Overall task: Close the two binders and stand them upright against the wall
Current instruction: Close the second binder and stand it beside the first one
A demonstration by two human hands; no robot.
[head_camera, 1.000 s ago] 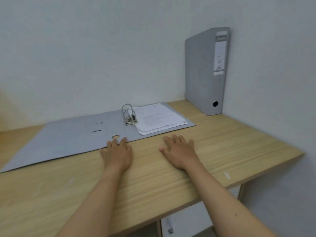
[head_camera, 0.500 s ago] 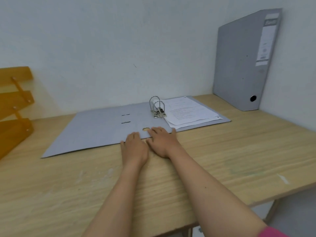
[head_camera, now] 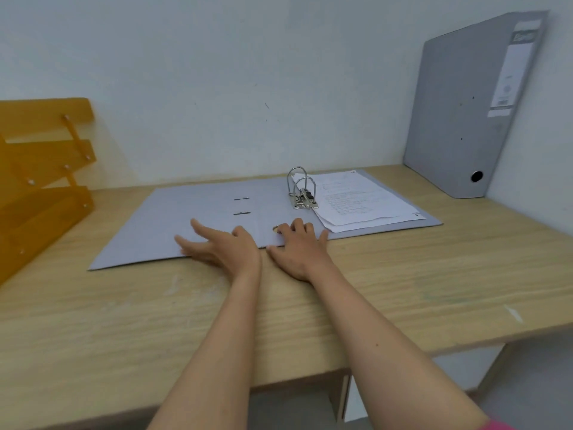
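A grey binder lies open and flat on the wooden desk, its metal rings upright and white papers stacked on its right half. My left hand hovers over the front edge of the left cover, fingers spread leftward. My right hand rests flat on the binder's front edge by the spine's finger hole. A second grey binder stands shut and upright in the right corner against the wall.
An orange tiered letter tray stands at the desk's left end. The white wall runs along the back and the right side. The desk's front edge is near my elbows.
My left hand has moved left across the open cover with fingers spreading. My right hand slid up onto the binder's front edge. The view has come closer to the binder.
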